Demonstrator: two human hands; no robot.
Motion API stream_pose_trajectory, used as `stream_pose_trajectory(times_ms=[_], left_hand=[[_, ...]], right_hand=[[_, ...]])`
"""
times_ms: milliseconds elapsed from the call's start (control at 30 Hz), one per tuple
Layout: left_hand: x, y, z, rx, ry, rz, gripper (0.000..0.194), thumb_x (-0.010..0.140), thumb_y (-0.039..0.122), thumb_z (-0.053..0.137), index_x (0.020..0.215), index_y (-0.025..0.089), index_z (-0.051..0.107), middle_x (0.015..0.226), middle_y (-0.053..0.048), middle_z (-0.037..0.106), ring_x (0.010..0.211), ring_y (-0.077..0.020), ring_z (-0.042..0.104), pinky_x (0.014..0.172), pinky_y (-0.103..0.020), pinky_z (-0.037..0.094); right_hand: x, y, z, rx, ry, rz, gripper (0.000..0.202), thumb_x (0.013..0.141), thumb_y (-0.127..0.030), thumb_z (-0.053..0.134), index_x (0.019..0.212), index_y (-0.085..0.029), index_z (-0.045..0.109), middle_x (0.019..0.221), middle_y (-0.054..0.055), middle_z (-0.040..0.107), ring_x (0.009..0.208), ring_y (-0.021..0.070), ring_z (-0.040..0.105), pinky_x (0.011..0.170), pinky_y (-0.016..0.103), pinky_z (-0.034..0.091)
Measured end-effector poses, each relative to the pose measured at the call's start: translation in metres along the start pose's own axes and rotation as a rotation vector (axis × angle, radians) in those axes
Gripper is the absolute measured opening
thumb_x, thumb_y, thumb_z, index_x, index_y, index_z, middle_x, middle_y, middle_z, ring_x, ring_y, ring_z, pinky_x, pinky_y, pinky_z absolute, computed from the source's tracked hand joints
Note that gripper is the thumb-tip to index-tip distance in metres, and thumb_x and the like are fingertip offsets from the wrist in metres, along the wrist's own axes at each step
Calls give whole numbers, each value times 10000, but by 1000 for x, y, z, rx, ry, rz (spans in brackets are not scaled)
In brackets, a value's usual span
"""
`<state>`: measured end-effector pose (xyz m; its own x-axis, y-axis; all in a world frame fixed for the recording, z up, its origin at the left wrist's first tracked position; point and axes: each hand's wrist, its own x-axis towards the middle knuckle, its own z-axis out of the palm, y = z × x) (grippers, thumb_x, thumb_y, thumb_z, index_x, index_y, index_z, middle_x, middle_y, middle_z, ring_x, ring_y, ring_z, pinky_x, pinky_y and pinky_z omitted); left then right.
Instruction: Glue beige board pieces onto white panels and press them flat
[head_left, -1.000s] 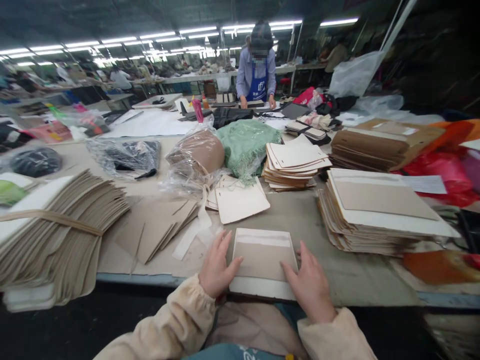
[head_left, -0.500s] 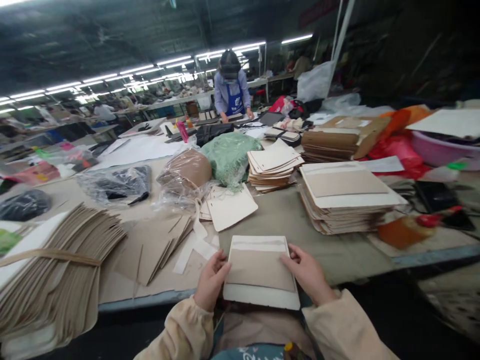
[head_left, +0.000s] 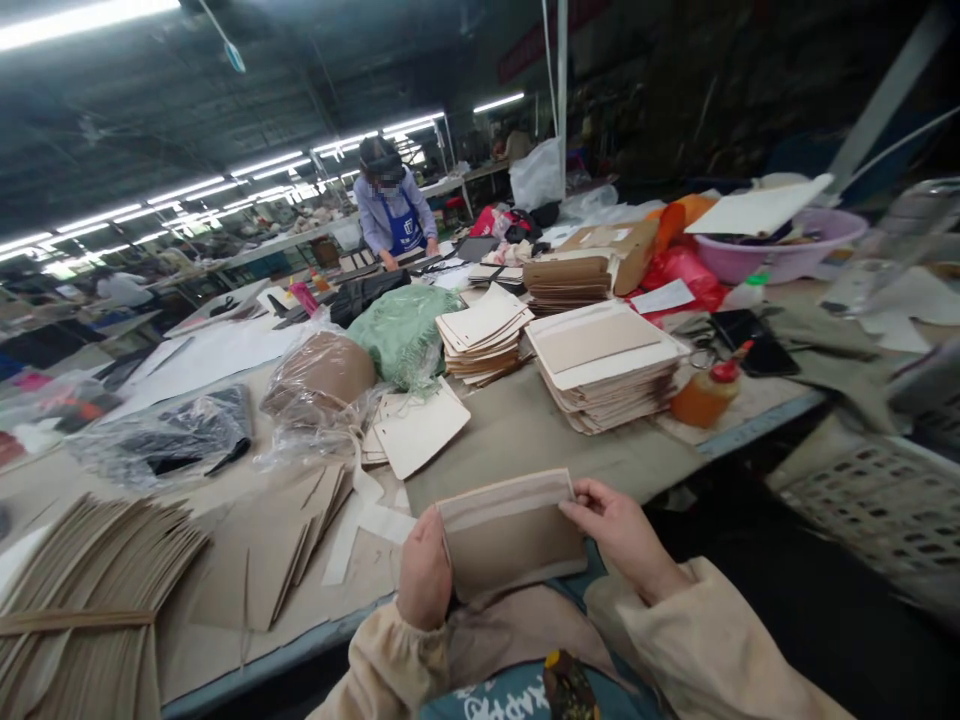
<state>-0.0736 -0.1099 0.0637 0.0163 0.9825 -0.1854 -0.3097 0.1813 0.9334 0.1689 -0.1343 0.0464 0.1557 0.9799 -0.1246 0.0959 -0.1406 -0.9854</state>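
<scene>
A beige board panel with a pale strip along its upper edge is held between my two hands, above my lap at the table's front edge. My left hand grips its left side, fingers mostly hidden behind it. At the upper right corner, my right hand pinches the panel between thumb and fingers. Beyond it stands a stack of similar cream panels, a beige piece on top. Loose cream sheets lie nearer the middle, below another cream stack.
A bottle of amber liquid and a black phone lie right of the stack. Banded boards fill the left front. Plastic-wrapped bundles sit mid-table. A perforated crate stands at right; a co-worker stands across.
My view has swung to the right. The panel has tipped up toward me, its lower cream part now out of sight. Both hands still hold its sides.
</scene>
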Motion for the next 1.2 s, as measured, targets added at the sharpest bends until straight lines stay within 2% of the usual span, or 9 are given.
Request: stream_pose_trajectory(times_ms=[167,333,500,600,700,800,900,1067,1200], left_hand=[[4,-11,9,62,-42,-38,304,768,373,676,992,168,659,878,-46,724,935,-227,655,813,-308,506],[3,-4,31,-40,-62,-179,293,722,360,717,946,174,678,847,-52,729,927,-238,665,827,-330,510],[-4,9,57,-87,-113,-273,339,695,360,746,958,157,685,877,-76,729,924,-250,669,845,-358,517],[-7,13,66,-93,-145,-323,372,689,375,756,967,139,684,900,-98,729,922,-266,671,850,-383,521],[-5,17,72,-86,-160,-348,392,672,393,767,949,127,687,917,-120,728,915,-291,675,841,-411,529],[5,32,81,-67,-180,-374,390,699,388,747,988,136,677,942,-123,728,912,-296,680,841,-428,533],[30,61,98,-42,-151,-373,400,752,347,701,1091,144,637,973,-119,726,909,-290,685,842,-427,539],[81,111,141,-81,-125,-246,431,820,269,623,1221,130,552,1006,-117,721,924,-269,686,857,-398,545],[90,117,164,-98,-178,-191,423,831,268,613,1228,136,548,1046,-112,711,953,-263,678,874,-385,541]], right_hand=[[-4,3,-16,6,4,-64,257,745,-409,625,832,-167,632,663,-19,508,627,143,490,590,246,396],[-8,-8,-31,-19,69,-168,305,803,-444,587,968,-192,637,926,26,580,871,181,532,765,257,410],[-10,-18,-34,-41,128,-196,383,868,-503,468,650,-188,490,630,-28,447,641,139,448,592,235,354],[-9,-18,-38,-34,159,-209,441,878,-533,427,601,-189,427,572,-37,373,577,129,392,534,236,317],[-7,-20,-48,76,90,-167,474,857,-579,460,612,-175,498,583,-21,438,607,148,453,565,246,358],[-6,-22,-63,364,-49,-81,441,832,-599,523,969,-195,632,835,30,606,850,214,579,733,288,444],[-6,-16,-77,720,-88,12,643,822,-638,509,1358,-301,398,1145,74,585,1022,254,587,829,368,473],[-5,21,-87,927,33,89,542,805,-539,604,1283,-303,503,1110,69,618,913,211,623,788,336,507],[3,38,-91,899,132,156,497,763,-586,631,1083,-207,655,994,101,660,866,219,629,777,322,518]])
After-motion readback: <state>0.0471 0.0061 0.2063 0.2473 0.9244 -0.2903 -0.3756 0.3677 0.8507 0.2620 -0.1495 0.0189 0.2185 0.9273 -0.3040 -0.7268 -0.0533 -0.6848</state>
